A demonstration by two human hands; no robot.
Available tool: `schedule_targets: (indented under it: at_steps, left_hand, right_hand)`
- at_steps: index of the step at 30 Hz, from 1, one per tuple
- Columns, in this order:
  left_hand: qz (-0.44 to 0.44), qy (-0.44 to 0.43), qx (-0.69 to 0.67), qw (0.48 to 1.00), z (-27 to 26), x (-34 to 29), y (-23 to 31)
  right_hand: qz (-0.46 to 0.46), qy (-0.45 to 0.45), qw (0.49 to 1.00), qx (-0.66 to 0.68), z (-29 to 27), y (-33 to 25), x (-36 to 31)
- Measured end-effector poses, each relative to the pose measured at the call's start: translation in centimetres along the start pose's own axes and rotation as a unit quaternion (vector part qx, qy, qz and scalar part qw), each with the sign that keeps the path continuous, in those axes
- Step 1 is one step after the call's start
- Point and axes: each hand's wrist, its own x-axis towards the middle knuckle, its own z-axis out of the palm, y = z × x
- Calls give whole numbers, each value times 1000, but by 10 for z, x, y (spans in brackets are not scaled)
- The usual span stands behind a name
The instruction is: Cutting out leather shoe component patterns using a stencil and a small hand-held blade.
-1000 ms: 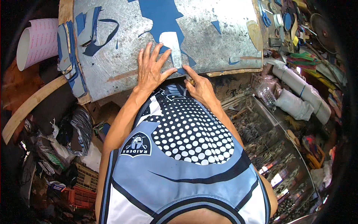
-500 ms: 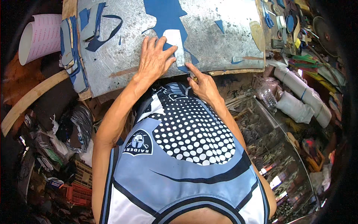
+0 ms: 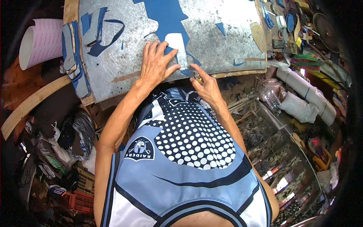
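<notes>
Left hand (image 3: pixel 153 67) spread, fingers apart and clasping nothing, the person bears down from one side of the work; the right hand (image 3: pixel 207 86) is curled, index finger stretched forward, and appears clamped on something small. Both meet at the near edge of a scuffed, metal-topped table (image 3: pixel 221 53). Down its middle runs a ragged blue sheet (image 3: pixel 162 13), its near end reaching toward the person. At the table's left edge sits a stack of cut pieces (image 3: pixel 69 56), blue and grey. On the sheet's near end lies a white template (image 3: pixel 175 41), long and rounded at the far end, with the left thumb and index finger at its left side. Off to the right is a small blue triangular scrap (image 3: pixel 221 28). Smallest is the yellowish object (image 3: pixel 199 78) within the right hand (perhaps a tool's handle, though the fingers hide most of it).

The step in hand looks like working round the template's near right corner. The next move would seem to call for firm left-hand pressure, so that the template does not slip, and a close, steady right-hand path along its edge.
</notes>
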Motion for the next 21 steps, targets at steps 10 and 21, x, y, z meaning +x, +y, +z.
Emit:
schedule_targets:
  at_steps: [10,21]
  left_hand:
    - [-35,-1,-31,999,8,-10,1]
    - [-61,25,-46,997,14,-12,2]
  right_hand:
    - [-91,20,980,-175,-14,-13,35]
    - [-79,-40,974,-207,-23,-19,48]
